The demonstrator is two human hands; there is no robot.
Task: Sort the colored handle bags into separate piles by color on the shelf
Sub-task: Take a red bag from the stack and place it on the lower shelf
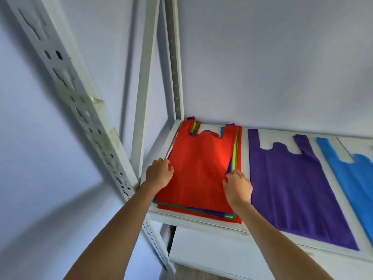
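Pale lilac painted wall (262, 63) behind; white perforated metal upright post (80, 110) at left, second white post (174, 63) in the corner.

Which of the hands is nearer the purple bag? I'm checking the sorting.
Right. The right hand is at the red bag's right edge, beside the purple bag; the left hand is at its far-left edge.

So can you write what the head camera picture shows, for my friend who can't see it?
Two bare hands, left hand and right hand, rest on a red handle bag topping a mixed-color stack on a white shelf. Beside it lie a purple bag and a blue bag, each flat and apart.
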